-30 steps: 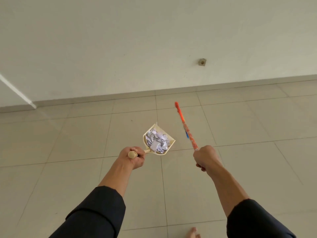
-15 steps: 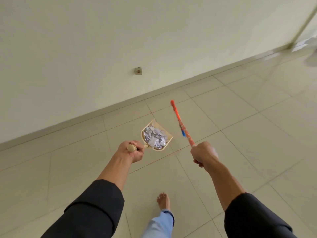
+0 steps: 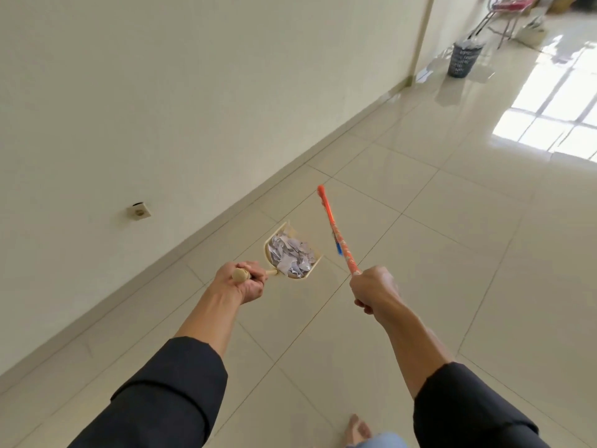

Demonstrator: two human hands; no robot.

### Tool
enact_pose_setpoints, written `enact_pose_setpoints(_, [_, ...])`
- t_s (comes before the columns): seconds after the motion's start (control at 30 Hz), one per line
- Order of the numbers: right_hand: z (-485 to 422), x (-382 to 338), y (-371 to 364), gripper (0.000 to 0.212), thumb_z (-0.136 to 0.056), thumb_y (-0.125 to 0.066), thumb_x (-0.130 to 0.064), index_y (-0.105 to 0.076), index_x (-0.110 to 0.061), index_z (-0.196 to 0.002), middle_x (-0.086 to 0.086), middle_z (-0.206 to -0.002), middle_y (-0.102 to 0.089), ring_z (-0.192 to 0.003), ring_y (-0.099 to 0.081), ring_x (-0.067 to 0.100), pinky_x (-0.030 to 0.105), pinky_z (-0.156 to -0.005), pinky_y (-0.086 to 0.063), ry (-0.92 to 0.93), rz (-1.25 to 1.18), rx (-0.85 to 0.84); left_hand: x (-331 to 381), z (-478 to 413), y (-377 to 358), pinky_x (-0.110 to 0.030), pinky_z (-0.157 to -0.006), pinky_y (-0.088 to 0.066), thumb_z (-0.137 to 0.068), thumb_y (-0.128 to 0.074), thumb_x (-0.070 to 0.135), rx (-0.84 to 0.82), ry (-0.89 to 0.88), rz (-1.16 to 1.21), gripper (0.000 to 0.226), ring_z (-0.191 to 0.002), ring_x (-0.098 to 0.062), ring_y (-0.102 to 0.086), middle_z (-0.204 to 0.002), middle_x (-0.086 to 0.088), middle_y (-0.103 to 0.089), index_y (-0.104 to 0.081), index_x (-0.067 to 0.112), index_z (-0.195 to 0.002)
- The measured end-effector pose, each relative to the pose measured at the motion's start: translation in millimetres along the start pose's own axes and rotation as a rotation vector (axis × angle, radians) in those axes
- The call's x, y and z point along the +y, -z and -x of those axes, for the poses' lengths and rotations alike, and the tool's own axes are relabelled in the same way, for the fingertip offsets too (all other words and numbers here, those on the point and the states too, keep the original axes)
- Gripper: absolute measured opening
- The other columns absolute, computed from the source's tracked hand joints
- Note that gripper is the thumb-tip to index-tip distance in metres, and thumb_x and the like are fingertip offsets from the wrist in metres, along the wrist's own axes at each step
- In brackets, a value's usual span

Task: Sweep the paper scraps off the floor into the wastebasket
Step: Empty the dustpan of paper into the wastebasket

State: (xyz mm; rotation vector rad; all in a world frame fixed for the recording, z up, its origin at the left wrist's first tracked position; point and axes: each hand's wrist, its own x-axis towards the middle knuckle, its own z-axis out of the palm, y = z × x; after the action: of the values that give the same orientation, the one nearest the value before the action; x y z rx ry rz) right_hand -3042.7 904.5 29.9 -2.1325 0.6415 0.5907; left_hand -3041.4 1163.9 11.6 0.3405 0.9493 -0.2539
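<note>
Now your left hand (image 3: 243,283) grips the dustpan (image 3: 292,252) full of paper scraps (image 3: 290,255); your right hand (image 3: 374,290) grips the broom handle (image 3: 337,232); wastebasket (image 3: 462,59) at two o'clock.

Cream dustpan (image 3: 295,253) heaped with paper scraps (image 3: 290,255); dark wastebasket (image 3: 462,59) far off.

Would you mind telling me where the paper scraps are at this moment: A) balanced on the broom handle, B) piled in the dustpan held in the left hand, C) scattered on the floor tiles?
B: the paper scraps lie heaped in the dustpan, whose handle the left hand grips above the floor.
</note>
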Motion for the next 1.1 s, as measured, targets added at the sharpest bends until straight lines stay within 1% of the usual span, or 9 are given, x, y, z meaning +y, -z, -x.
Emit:
enact_pose_setpoints(0.1, [-57.0, -28.1, 36.4, 0.017, -0.095, -0.048, -0.016, -0.062, -0.006, -0.096, 0.006, -0.072, -0.064, -0.050, -0.055, 0.014, 0.024, -0.043, -0.041, -0.016, -0.040, 0.042, 6.1, -42.5, -74.2, -0.015, -0.028, -0.028, -0.099, -0.026, 0.005, -0.016, 0.005, -0.035, 0.016, -0.024, -0.007, -0.033, -0.042, 0.002, -0.037, -0.040, 0.011, -0.095])
enact_pose_setpoints(0.23, [-142.0, -57.2, 90.1, 0.018, -0.096, -0.049, -0.017, -0.062, -0.006, -0.096, 0.006, -0.072, -0.064, -0.050, -0.054, 0.014, 0.024, -0.042, -0.040, -0.040, -0.069, 0.073, 2.0, -105.7, -170.8, -0.016, -0.027, -0.028, -0.101, -0.026, 0.006, -0.029, 0.018, -0.098, 0.012, -0.024, -0.007, -0.032, -0.042, 0.002, -0.035, -0.038, 0.010, -0.104])
enact_pose_setpoints(0.4, [-253.2, -102.5, 173.7, 0.020, -0.098, -0.050, -0.018, -0.062, -0.004, -0.102, 0.006, -0.075, -0.065, -0.052, -0.055, 0.014, 0.024, -0.042, -0.040, -0.050, -0.090, 0.101, -10.9, -176.9, -298.8, -0.016, -0.026, -0.027, -0.101, -0.025, 0.004, -0.039, 0.035, -0.101, 0.021, -0.024, -0.007, -0.029, -0.041, 0.002, -0.033, -0.044, 0.005, -0.090])
enact_pose_setpoints(0.5, [-305.2, -123.5, 219.6, 0.019, -0.096, -0.051, -0.017, -0.063, -0.004, -0.102, 0.006, -0.074, -0.065, -0.053, -0.056, 0.015, 0.026, -0.044, -0.042, -0.050, -0.102, 0.116, -21.4, -209.2, -365.1, -0.015, -0.027, -0.028, -0.103, -0.027, 0.008, -0.027, 0.049, -0.125, 0.020, -0.024, -0.007, -0.030, -0.041, 0.001, -0.035, -0.044, -0.002, -0.109])
enact_pose_setpoints(0.6, [-367.3, -142.7, 264.6, 0.019, -0.096, -0.052, -0.016, -0.064, -0.003, -0.103, 0.007, -0.072, -0.065, -0.053, -0.057, 0.016, 0.026, -0.045, -0.042, -0.066, -0.123, 0.143, -31.8, -250.1, -434.7, -0.017, -0.026, -0.028, -0.106, -0.028, 0.012, -0.057, 0.069, -0.168, 0.019, -0.024, -0.008, -0.031, -0.041, 0.001, -0.035, -0.042, 0.000, -0.111])
enact_pose_setpoints(0.87, [-543.4, -208.6, 364.2, 0.016, -0.096, -0.053, -0.017, -0.061, -0.004, -0.102, 0.007, -0.074, -0.066, -0.049, -0.056, 0.014, 0.025, -0.042, -0.042, -0.101, -0.161, 0.205, -46.1, -390.0, -632.0, -0.017, -0.025, -0.028, -0.102, -0.026, 0.006, -0.069, 0.132, -0.201, 0.022, -0.023, -0.008, -0.030, -0.038, -0.001, -0.035, -0.042, 0.009, -0.087])
enact_pose_setpoints(0.97, [-617.0, -241.4, 402.9, 0.015, -0.097, -0.055, -0.017, -0.062, -0.004, -0.100, 0.007, -0.073, -0.065, -0.049, -0.056, 0.014, 0.026, -0.043, -0.043, -0.127, -0.181, 0.224, -46.0, -444.2, -712.0, -0.017, -0.026, -0.029, -0.103, -0.029, 0.006, -0.064, 0.144, -0.256, 0.017, -0.023, -0.007, -0.031, -0.039, -0.004, -0.037, -0.045, 0.007, -0.110])
enact_pose_setpoints(1.03, [-662.2, -264.9, 433.1, 0.015, -0.097, -0.055, -0.016, -0.063, -0.003, -0.098, 0.007, -0.070, -0.065, -0.049, -0.055, 0.014, 0.026, -0.043, -0.043, -0.136, -0.188, 0.230, -44.7, -477.4, -768.9, -0.017, -0.026, -0.029, -0.103, -0.031, 0.005, -0.063, 0.154, -0.289, 0.028, -0.023, -0.007, -0.032, -0.039, -0.003, -0.038, -0.043, 0.006, -0.128])
enact_pose_setpoints(1.1, [-705.2, -286.5, 463.2, 0.015, -0.097, -0.055, -0.016, -0.063, -0.003, -0.098, 0.007, -0.071, -0.065, -0.048, -0.055, 0.014, 0.025, -0.042, -0.042, -0.153, -0.208, 0.246, -45.9, -509.1, -826.9, -0.017, -0.026, -0.030, -0.104, -0.032, 0.006, -0.065, 0.155, -0.310, 0.029, -0.023, -0.007, -0.033, -0.040, -0.001, -0.037, -0.045, 0.007, -0.129])
